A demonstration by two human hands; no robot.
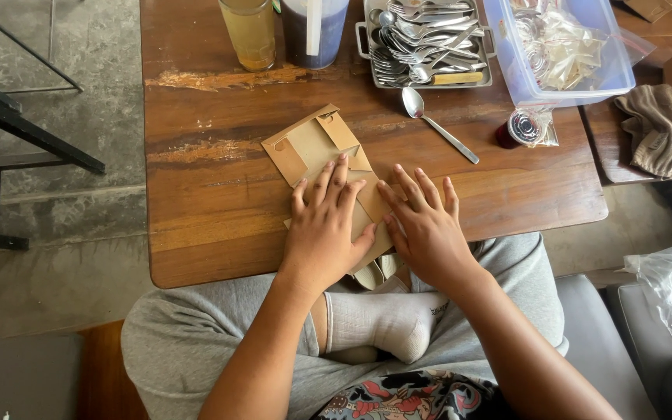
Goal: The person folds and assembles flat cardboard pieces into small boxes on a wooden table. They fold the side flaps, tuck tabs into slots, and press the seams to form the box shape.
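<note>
Worn wooden table (219, 210) over grey stone floor (56, 132). Black metal frame (9, 124) left of table; second wooden table (663, 167) right; grey seat (608, 342) below-right.

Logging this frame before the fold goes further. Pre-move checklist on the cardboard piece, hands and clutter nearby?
1. Left hand flat on the brown cardboard blank: ok.
2. Right hand flat on the blank's near part: ok.
3. Blank fully on the wooden table: not ok, near end overhangs the edge.
4. Loose spoon apart from the blank: ok.
5. Drink glass upright, away from the hands: ok.
6. Crease under the palms: cannot tell.
</note>
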